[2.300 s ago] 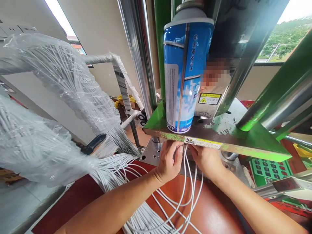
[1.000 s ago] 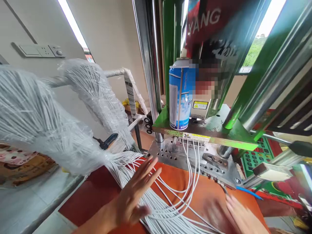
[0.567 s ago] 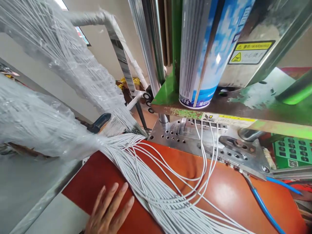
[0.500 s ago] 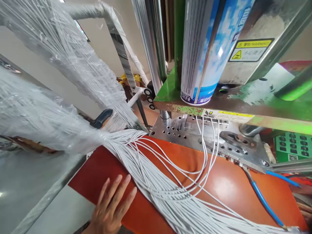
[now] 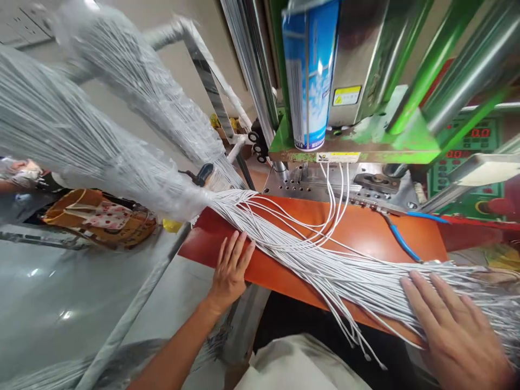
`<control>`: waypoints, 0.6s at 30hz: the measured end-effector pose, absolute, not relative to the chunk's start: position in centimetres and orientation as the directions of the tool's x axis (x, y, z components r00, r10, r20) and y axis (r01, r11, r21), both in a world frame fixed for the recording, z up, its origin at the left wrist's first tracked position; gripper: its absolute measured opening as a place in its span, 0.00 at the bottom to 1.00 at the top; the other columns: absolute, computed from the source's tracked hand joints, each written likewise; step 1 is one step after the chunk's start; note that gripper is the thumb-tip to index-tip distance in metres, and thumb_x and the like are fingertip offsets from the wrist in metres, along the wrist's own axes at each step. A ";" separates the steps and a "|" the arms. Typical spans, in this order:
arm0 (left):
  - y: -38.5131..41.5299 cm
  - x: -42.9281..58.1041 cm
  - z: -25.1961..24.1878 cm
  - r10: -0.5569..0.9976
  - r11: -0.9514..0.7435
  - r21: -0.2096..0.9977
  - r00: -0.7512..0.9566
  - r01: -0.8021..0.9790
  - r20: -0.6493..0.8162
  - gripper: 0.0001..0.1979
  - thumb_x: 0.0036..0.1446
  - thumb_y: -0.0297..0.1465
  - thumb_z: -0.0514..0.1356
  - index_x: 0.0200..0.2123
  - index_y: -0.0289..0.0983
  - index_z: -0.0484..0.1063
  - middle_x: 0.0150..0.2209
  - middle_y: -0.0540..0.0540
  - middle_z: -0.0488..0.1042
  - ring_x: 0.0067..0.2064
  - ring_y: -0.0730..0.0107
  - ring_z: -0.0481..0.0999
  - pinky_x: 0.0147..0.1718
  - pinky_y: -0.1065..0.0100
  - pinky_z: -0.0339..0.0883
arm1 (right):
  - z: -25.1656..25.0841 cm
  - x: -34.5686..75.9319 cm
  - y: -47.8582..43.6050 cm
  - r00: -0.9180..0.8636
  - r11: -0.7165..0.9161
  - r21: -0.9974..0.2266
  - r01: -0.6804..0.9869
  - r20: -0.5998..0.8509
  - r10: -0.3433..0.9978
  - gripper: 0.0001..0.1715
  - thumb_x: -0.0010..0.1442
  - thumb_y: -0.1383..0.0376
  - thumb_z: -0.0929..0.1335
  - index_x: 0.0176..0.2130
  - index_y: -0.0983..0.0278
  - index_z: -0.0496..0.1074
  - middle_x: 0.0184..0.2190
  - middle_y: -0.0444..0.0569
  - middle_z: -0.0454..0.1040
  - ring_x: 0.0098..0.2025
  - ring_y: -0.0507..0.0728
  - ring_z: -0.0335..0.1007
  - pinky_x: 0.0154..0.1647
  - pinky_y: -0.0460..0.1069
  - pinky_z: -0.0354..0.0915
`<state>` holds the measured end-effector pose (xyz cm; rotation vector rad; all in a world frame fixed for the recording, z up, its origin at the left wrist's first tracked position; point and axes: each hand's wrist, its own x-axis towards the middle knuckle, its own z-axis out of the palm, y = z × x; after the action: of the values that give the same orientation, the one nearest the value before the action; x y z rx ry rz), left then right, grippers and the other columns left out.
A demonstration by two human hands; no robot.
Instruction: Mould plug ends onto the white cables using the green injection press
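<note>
A thick bundle of white cables (image 5: 292,254) runs across an orange-brown board (image 5: 374,230). My left hand (image 5: 231,268) lies on the board's near left edge, fingers stretched out beside the bundle, holding nothing. Over the cables' right end rests my right hand (image 5: 455,325), its fingers extended and laid flat on them. Several cables loop up from the bundle into the press's metal die (image 5: 303,184), under the green plate. A few loose cable ends hang over the board's front edge.
A blue spray can (image 5: 311,81) stands on the green press plate (image 5: 365,149). Plastic-wrapped cable bundles (image 5: 154,103) hang over a rack at left. A blue air hose (image 5: 402,244) lies on the board. A green control panel (image 5: 467,168) with red digits is at right.
The view has drawn back and turned, so more of the press and floor shows. My right hand is now visible on the cables. My left hand stays spread on the board's edge.
</note>
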<state>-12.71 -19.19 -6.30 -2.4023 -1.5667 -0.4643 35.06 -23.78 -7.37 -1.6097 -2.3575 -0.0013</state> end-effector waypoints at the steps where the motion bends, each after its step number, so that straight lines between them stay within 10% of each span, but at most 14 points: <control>1: -19.3 -12.5 -5.6 0.841 -0.434 0.016 0.399 0.901 0.365 0.39 0.69 0.40 0.57 0.75 0.36 0.45 0.74 0.30 0.49 0.75 0.38 0.45 0.69 0.35 0.48 | -7.1 36.0 -23.7 -0.372 0.409 -0.155 0.899 0.220 0.902 0.56 0.56 0.66 0.65 0.76 0.51 0.39 0.75 0.49 0.50 0.73 0.76 0.48 0.69 0.75 0.49; 4: -18.6 -11.0 -2.6 0.789 -0.584 0.163 0.509 0.795 0.344 0.47 0.66 0.56 0.53 0.74 0.30 0.46 0.73 0.26 0.49 0.75 0.37 0.45 0.69 0.36 0.51 | -5.6 38.0 -22.3 -0.463 0.501 -0.254 0.827 0.197 0.864 0.60 0.52 0.57 0.70 0.76 0.54 0.42 0.73 0.53 0.55 0.72 0.76 0.53 0.68 0.72 0.54; 9: -11.1 -1.9 2.3 0.557 -0.831 0.287 0.711 0.477 0.430 0.25 0.73 0.34 0.51 0.70 0.35 0.57 0.67 0.35 0.66 0.71 0.57 0.61 0.71 0.48 0.53 | -0.5 31.6 -15.1 -0.481 0.462 -0.386 0.798 0.052 0.875 0.26 0.68 0.50 0.65 0.61 0.56 0.70 0.61 0.57 0.71 0.61 0.68 0.69 0.60 0.62 0.66; 15: -0.5 7.5 1.2 0.356 -0.934 0.113 0.899 0.338 0.253 0.17 0.73 0.32 0.49 0.58 0.34 0.72 0.55 0.39 0.78 0.57 0.63 0.77 0.68 0.50 0.55 | 2.6 19.6 -10.6 -0.504 0.363 -0.460 0.810 -0.231 0.832 0.38 0.61 0.44 0.71 0.56 0.72 0.72 0.49 0.68 0.77 0.47 0.69 0.78 0.47 0.57 0.70; 18: 0.4 3.3 0.3 0.356 -0.932 -0.017 0.925 0.361 0.132 0.17 0.73 0.37 0.51 0.51 0.34 0.75 0.40 0.43 0.81 0.44 0.63 0.79 0.67 0.49 0.56 | 1.8 19.7 -10.5 -0.542 0.315 -0.579 0.752 -0.272 0.795 0.20 0.62 0.52 0.71 0.44 0.65 0.75 0.34 0.56 0.80 0.37 0.63 0.78 0.35 0.51 0.64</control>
<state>3.30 0.41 0.29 -3.0418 -0.5662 -0.1966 19.69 -10.53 1.78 -1.4705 -2.4953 1.0425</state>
